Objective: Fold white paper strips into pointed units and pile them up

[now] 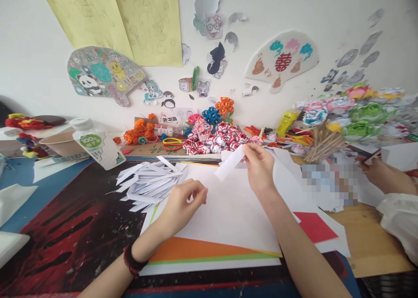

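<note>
My right hand (257,163) pinches a white paper strip (230,163) by its upper end, above a large white sheet (225,211). My left hand (186,202) hovers over the left part of that sheet with curled fingers, thumb and index tips close together; whether anything small is between them I cannot make out. A loose pile of white paper strips (146,182) lies just beyond and left of my left hand. Orange paper (196,250) and green paper show under the white sheet's near edge.
Red-and-white paper flowers (215,141) line the back by the wall. A white bottle (96,143) stands at the back left. On the right are more flowers on sticks (326,137), red paper (315,227) and another person's hand (385,176).
</note>
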`<state>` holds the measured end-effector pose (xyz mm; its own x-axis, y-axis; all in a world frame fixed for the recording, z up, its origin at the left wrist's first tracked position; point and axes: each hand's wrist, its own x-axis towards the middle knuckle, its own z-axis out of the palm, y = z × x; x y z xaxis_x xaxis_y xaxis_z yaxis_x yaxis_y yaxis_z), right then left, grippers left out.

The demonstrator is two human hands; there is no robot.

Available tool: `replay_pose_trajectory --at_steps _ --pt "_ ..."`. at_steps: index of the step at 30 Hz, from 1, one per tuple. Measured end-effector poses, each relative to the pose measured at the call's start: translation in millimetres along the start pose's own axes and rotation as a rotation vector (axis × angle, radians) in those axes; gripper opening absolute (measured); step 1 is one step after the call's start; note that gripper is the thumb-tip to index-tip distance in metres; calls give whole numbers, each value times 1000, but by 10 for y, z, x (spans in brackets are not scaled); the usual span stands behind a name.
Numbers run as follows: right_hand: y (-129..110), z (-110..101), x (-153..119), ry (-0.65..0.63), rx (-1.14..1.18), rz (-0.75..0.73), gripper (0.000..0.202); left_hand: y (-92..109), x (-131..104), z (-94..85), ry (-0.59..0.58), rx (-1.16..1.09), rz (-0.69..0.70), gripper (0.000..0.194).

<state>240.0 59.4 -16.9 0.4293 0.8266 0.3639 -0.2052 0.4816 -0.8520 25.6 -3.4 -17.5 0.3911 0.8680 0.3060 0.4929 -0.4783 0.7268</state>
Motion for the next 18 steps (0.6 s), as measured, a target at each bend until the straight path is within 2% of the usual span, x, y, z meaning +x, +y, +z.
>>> replay_pose_trajectory --at_steps 3,5,11,14,18 --pt "10 21 -40 -70 -12 47 15 -17 15 -49 116 16 -30 31" --pt "8 90 -134 -144 -26 73 14 -34 27 -67 151 28 -47 30" --pt "-20 243 -332 -285 -25 130 16 -65 40 10 43 -20 -55 30" --pt "-20 254 -335 -329 32 208 18 -71 39 30 46 -43 -81 33" --pt "-16 254 -338 -541 139 375 36 -90 42 0 81 -195 -105 33"
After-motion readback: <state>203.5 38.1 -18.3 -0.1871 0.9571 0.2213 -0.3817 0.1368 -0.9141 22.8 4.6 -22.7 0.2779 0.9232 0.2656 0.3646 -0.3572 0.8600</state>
